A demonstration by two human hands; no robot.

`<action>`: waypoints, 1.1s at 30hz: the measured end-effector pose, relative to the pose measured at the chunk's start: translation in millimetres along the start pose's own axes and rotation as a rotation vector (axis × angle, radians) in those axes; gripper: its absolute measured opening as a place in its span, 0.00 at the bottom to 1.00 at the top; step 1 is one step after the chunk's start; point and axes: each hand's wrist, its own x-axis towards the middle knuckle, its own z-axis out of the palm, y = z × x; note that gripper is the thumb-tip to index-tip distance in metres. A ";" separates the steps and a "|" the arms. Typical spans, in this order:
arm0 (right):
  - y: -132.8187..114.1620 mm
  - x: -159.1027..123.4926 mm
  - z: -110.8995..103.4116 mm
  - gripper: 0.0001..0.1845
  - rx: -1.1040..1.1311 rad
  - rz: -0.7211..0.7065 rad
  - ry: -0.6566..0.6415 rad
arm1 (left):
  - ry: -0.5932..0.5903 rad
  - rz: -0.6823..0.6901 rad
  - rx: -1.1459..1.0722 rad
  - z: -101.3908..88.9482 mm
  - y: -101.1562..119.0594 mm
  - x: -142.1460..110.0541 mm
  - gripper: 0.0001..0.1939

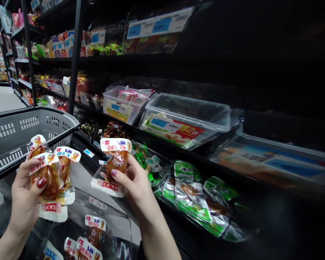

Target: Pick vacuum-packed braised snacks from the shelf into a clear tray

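Note:
Several vacuum-packed snack packets (50,175) with white printed tops and brown contents are bunched in my left hand (27,195), its thumb pressed over the front one. Between the thumb and fingers of my right hand (135,180) is one more snack packet (115,160) of the same look, tilted, with its printed front showing. Below both hands, a clear bin (119,220) contains several like packets (93,234). Just behind my left hand stands a grey shopping basket (62,126) with slotted walls and a dark rim.
Black shelves (78,54) run along the right side. On them are a clear tub with a red and green label (178,131), another tub with pink packs (130,97), and green-and-silver packets (192,195) in a lower bin. Pale floor (0,95) lies at the left.

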 end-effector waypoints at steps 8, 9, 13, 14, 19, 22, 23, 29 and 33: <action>24.6 -11.5 40.2 0.19 -0.038 0.162 -0.149 | -0.092 0.038 -0.116 -7.6 -6.5 -6.1 0.21; 25.5 -14.8 43.6 0.19 0.008 0.168 -0.160 | -0.098 0.038 -0.105 -7.6 -7.4 -7.0 0.21; 28.7 -20.1 48.6 0.24 0.150 0.092 -0.205 | -0.117 0.084 -0.050 -2.4 -7.9 -10.9 0.21; 30.5 -19.3 48.9 0.27 0.169 0.074 -0.216 | -0.124 0.080 -0.038 -0.7 -7.4 -11.7 0.22; 41.8 -10.7 53.8 0.35 0.354 0.096 -0.183 | -0.233 -0.061 -0.048 2.6 -5.6 -11.9 0.26; 42.0 -8.3 58.4 0.39 0.454 0.142 -0.207 | -0.280 -0.165 -0.107 4.9 -3.7 -11.1 0.27; 40.7 -8.1 59.7 0.41 0.472 0.163 -0.223 | -0.281 -0.212 -0.126 6.9 -2.5 -11.6 0.28; 34.2 -9.0 58.7 0.43 0.446 0.217 -0.284 | -0.198 -0.320 -0.196 20.1 3.8 -20.1 0.33; 36.6 -9.4 54.1 0.38 0.376 0.171 -0.267 | -0.165 -0.199 -0.165 16.4 -1.3 -18.4 0.33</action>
